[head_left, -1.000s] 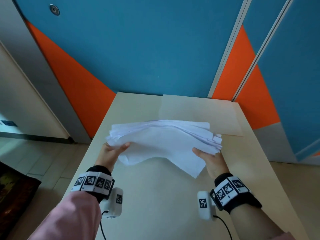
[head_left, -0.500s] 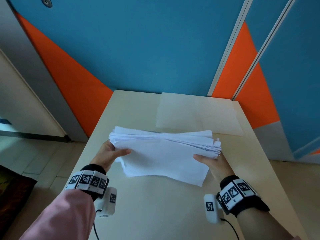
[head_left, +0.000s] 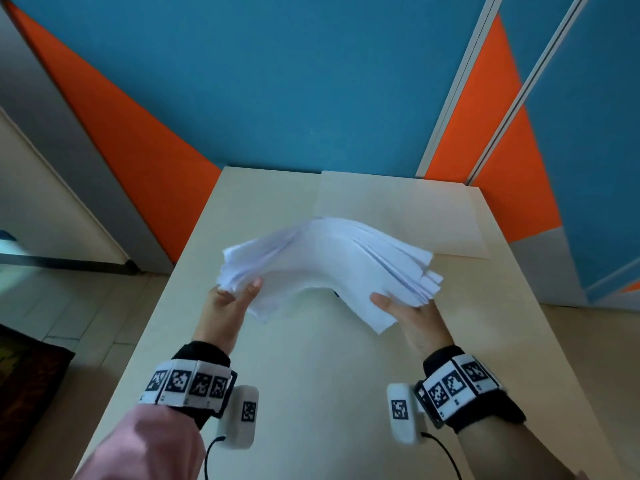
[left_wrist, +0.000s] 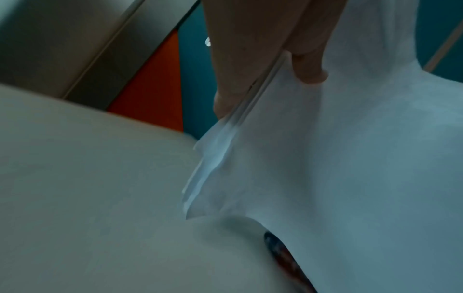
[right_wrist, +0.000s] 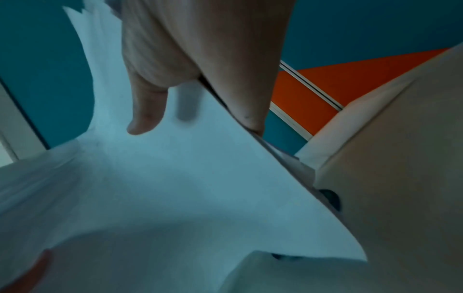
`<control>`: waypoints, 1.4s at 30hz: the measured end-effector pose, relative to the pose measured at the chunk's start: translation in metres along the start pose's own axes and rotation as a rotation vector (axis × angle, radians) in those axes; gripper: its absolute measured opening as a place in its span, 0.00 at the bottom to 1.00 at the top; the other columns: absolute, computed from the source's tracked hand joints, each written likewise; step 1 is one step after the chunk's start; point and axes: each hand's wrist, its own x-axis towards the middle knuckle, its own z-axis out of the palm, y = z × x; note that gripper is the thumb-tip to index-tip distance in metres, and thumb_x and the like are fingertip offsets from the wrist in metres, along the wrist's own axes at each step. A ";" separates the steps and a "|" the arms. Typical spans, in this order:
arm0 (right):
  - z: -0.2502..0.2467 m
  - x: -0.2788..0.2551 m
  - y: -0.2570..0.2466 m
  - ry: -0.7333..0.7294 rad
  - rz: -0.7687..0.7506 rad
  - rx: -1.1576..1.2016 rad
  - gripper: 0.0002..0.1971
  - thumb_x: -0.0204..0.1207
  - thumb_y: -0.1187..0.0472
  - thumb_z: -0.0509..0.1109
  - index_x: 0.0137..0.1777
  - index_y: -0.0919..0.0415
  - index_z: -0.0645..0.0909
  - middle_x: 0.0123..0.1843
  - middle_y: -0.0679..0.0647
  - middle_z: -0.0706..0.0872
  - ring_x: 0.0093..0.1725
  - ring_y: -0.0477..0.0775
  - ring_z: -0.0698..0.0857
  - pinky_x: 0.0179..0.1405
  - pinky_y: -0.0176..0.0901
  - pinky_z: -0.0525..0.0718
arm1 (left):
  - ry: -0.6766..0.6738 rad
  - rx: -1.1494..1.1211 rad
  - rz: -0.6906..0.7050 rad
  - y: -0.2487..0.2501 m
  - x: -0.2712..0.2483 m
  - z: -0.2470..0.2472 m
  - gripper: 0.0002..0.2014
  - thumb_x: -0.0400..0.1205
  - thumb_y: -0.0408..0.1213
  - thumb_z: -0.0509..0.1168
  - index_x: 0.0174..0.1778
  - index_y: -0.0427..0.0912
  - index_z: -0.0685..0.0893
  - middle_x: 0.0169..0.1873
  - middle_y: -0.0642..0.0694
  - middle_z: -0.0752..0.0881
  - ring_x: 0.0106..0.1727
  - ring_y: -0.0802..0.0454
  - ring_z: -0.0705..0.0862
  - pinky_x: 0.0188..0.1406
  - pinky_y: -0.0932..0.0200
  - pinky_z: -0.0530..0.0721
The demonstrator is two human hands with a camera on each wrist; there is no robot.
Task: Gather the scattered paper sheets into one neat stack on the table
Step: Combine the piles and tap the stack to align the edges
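A thick bundle of white paper sheets (head_left: pixel 329 261) hangs above the cream table (head_left: pixel 311 375), bowed upward in the middle, its edges fanned and uneven. My left hand (head_left: pixel 235 296) pinches the bundle's left end, thumb on the near face and fingers behind. My right hand (head_left: pixel 398 306) grips the right end the same way. The left wrist view shows the thumb (left_wrist: pixel 308 65) pressed on the paper sheets (left_wrist: pixel 338 158). The right wrist view shows the thumb (right_wrist: pixel 148 111) on the paper sheets (right_wrist: pixel 175 188). A small dark object (head_left: pixel 336 293) peeks out under the bundle.
One pale flat sheet (head_left: pixel 398 213) lies at the far right of the table. A blue and orange wall (head_left: pixel 294 81) rises right behind the table's far edge. Tiled floor (head_left: pixel 69 306) lies to the left, with a dark mat (head_left: pixel 24 375) at the lower left.
The bundle was flat and level half a second ago. Now both hands have pushed its ends inward and lifted it, so the middle arches upward and the edges fan out.
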 end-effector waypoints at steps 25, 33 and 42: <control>-0.036 0.029 0.006 0.002 0.157 -0.099 0.08 0.65 0.63 0.80 0.35 0.65 0.83 0.37 0.56 0.87 0.42 0.55 0.86 0.45 0.42 0.82 | 0.137 -0.144 -0.151 0.023 0.009 0.003 0.09 0.69 0.37 0.75 0.39 0.38 0.83 0.34 0.46 0.86 0.38 0.48 0.83 0.36 0.58 0.80; 0.003 0.014 -0.011 -0.081 0.006 0.620 0.22 0.72 0.65 0.68 0.67 0.56 0.76 0.59 0.53 0.89 0.57 0.55 0.88 0.45 0.50 0.88 | 0.007 -0.574 -0.310 0.004 0.001 0.023 0.18 0.76 0.32 0.68 0.62 0.37 0.81 0.56 0.43 0.87 0.49 0.52 0.89 0.47 0.58 0.88; -0.002 0.018 -0.053 -0.022 -0.094 0.260 0.25 0.49 0.43 0.84 0.41 0.59 0.90 0.45 0.52 0.93 0.47 0.52 0.91 0.55 0.49 0.88 | -0.108 -0.178 -0.036 0.033 0.012 -0.036 0.47 0.51 0.44 0.82 0.68 0.50 0.71 0.60 0.57 0.82 0.65 0.53 0.78 0.69 0.52 0.74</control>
